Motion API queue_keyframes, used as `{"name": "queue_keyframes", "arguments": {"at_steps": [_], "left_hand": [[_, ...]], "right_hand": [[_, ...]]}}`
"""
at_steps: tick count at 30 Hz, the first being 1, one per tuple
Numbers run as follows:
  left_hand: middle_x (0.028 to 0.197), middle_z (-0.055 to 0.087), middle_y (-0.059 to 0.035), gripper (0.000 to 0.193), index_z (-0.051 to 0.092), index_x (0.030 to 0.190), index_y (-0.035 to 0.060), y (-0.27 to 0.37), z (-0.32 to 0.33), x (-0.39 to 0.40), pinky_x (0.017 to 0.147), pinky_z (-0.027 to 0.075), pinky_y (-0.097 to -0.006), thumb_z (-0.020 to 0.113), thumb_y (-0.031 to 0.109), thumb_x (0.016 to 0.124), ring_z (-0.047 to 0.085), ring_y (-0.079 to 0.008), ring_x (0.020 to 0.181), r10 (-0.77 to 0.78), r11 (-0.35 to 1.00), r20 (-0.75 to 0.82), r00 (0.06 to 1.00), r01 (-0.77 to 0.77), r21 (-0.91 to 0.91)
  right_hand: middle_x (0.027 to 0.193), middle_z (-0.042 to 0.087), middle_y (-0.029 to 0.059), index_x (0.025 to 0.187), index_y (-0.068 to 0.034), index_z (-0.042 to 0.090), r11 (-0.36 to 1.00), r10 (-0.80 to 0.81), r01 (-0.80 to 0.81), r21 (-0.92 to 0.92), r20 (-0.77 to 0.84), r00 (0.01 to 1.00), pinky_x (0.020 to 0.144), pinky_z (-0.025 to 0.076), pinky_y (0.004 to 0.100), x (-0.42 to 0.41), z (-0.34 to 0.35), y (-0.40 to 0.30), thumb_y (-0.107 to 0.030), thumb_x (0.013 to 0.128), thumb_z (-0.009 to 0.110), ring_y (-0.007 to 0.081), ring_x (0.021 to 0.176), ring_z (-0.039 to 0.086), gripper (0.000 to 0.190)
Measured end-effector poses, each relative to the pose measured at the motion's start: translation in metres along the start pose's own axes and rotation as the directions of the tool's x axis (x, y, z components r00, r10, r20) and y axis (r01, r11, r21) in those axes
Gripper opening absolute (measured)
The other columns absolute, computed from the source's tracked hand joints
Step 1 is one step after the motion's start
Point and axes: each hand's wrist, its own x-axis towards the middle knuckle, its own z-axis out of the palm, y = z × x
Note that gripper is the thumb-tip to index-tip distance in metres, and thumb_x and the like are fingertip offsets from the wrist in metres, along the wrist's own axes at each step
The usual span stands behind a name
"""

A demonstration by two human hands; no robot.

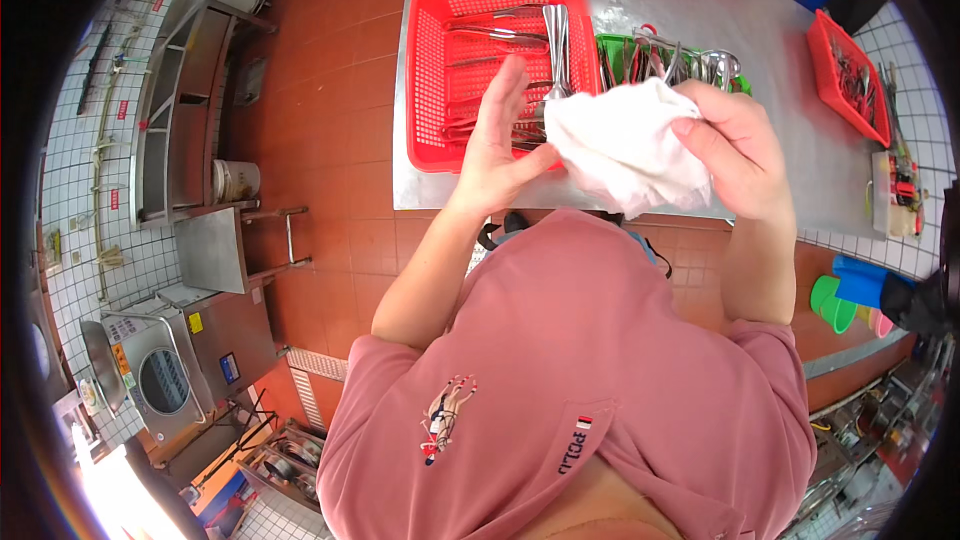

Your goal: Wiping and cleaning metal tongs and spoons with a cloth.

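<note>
A white cloth (634, 146) hangs bunched from my right hand (739, 146), its upper right corner pinched between thumb and fingers. My left hand (499, 139) is raised over the near edge of a red plastic basket (416, 75), fingers apart, palm towards the cloth, the thumb close to the cloth's left edge. Knives and other metal cutlery lie in the basket. A bundle of metal spoons or forks (556, 49) rests along its right side, the lower ends close to the cloth. Behind the cloth stands a green basket (616, 52) full of cutlery, partly hidden by the cloth and my right hand.
The baskets stand on a stainless steel table (780, 120). Another red basket (825, 79) with cutlery is at the table's right, near a container of utensils (900, 195). A green bucket (832, 304) stands on the floor at the right. Steel shelving (180, 112) lines the left wall.
</note>
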Motion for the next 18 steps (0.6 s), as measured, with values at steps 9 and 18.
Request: {"name": "queue_keyframes", "arguments": {"at_steps": [9,18], "left_hand": [[0.107,0.066,-0.0142,0.024,0.06,0.11,-0.0024,0.032,0.0,0.005,0.084,0.051,-0.0326,0.057,-0.006,0.087,0.063,-0.0215,0.097,0.3,0.939,-0.069,0.952,-0.281,0.197],[0.11,0.06,-0.0142,0.032,0.067,0.098,-0.0042,0.035,0.028,0.032,0.079,0.05,-0.0332,0.051,-0.017,0.073,0.06,-0.0244,0.092,0.311,0.773,0.115,0.943,-0.321,0.547]], "right_hand": [[0.104,0.066,0.0124,0.118,0.009,0.055,0.756,0.257,-0.023,0.654,-0.265,0.929,0.083,0.051,0.029,0.005,-0.019,0.017,-0.007,0.092,0.047,0.0178,0.095,0.064,0.031],[0.105,0.066,0.0128,0.12,0.007,0.054,0.682,0.23,-0.045,0.73,-0.157,0.96,0.082,0.052,0.0307,-0.003,-0.064,0.026,-0.009,0.091,0.049,0.0188,0.096,0.065,0.033]]}}
